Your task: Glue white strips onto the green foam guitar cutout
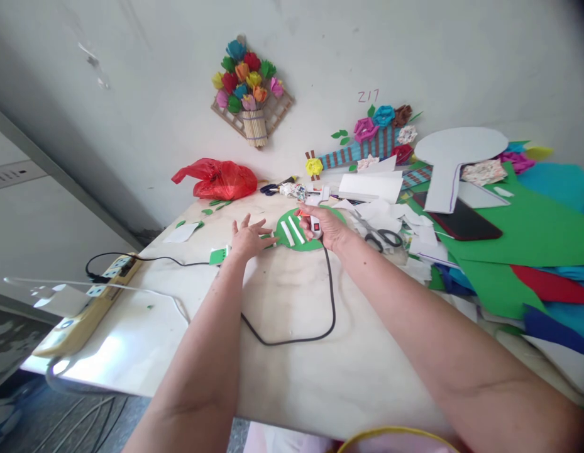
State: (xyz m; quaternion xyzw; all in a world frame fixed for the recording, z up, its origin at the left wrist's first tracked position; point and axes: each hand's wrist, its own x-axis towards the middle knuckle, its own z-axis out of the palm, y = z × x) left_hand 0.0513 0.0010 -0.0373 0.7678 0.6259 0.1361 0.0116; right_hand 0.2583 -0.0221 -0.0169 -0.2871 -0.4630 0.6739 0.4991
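A round green paper shape (pixel 285 238) lies on the table with white strips (pixel 292 231) across it. Its narrow part runs left beneath my left hand (pixel 248 239), whose fingers are spread flat over it. The green end (pixel 218 257) shows beyond that wrist. My right hand (pixel 325 225) is wrapped round a white glue gun (pixel 315 227) with a red switch, held above the round part. The gun's nozzle is hidden from me. From its grip a black cord (pixel 330 302) loops down across the table.
Scissors (pixel 379 234) lie among paper scraps right of my right hand. Further right are a phone (pixel 461 217), a white paddle-shaped cutout (pixel 461 146) and coloured sheets (pixel 532 229). A red plastic bag (pixel 222 178) stands behind; a power strip (pixel 84 308) lies at the left edge.
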